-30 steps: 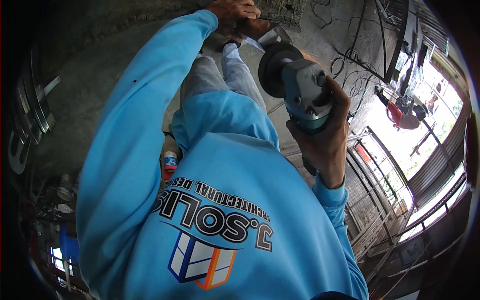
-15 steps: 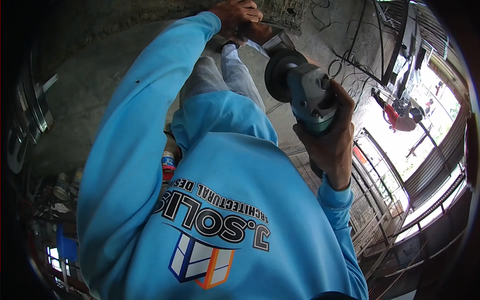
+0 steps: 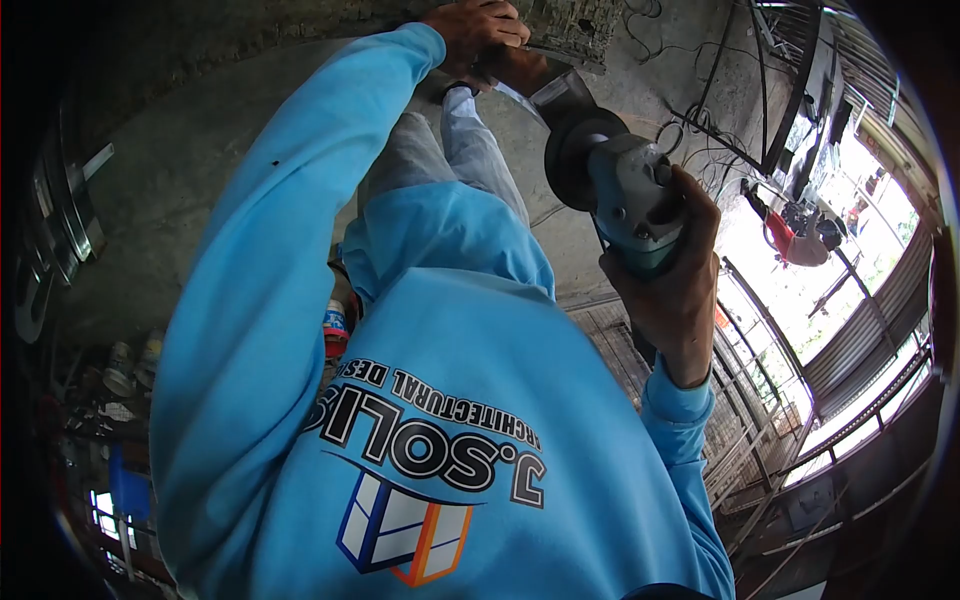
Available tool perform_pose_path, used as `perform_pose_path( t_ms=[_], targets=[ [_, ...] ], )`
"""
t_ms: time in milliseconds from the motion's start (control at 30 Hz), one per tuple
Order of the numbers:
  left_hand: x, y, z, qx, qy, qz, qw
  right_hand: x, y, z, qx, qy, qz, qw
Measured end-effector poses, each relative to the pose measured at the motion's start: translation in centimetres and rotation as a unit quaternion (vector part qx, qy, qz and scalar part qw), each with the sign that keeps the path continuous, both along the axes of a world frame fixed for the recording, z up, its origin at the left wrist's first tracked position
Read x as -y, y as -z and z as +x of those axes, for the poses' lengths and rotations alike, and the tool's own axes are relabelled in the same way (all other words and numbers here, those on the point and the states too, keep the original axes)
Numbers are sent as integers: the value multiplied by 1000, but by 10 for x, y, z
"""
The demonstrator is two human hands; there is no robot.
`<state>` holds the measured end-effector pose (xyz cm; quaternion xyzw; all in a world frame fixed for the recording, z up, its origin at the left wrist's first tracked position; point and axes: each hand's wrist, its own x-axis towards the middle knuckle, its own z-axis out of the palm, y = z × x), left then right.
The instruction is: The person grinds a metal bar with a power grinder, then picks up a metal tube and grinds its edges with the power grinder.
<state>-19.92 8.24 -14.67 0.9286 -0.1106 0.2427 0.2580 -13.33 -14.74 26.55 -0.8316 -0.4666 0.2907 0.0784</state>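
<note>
Head view, looking down along the wearer's light-blue hooded sweatshirt [image 3: 430,330] and grey trousers [image 3: 405,165]. Upper centre: the left hand [image 3: 478,35], fingers curled, grips the near end of a metal piece [image 3: 560,95], whose other end slants down to the right. Right of centre: the right hand [image 3: 672,295] is closed around the body of an angle grinder [image 3: 640,195], its head pointing up and to the left. The dark round disc [image 3: 573,165] of the tool stands at the lower end of the metal piece; whether the two touch cannot be told. Behind the metal piece, at the upper edge, lies a rough-surfaced slab [image 3: 575,30]. Surroundings: concrete floor [image 3: 240,115], with loose cables [image 3: 705,125] at upper right; bright metal lengths [image 3: 65,215] at far left; several containers [image 3: 120,370], indistinct, at lower left; and a red-and-blue container [image 3: 335,325] beside the wearer's left sleeve. Far right: another person [image 3: 800,243], partly in red, before a brightly lit opening, with corrugated sheeting [image 3: 860,350] below.
</note>
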Motion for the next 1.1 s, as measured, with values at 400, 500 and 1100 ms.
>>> perform_pose_path(
  t_ms=[400, 500, 1100],
  targets=[
    [4, -3, -3, -25, -30, 36, 999, -2, -2, 2, -14, -1, -9, 1000],
    [5, -1, -4, -42, -43, 42, 997, -6, -2, 1, -9, 0, -13, 1000],
    [0, -7, -2, -51, -6, 2, 999, -14, -7, 1, 3, -15, -11, 1000]
  ],
)
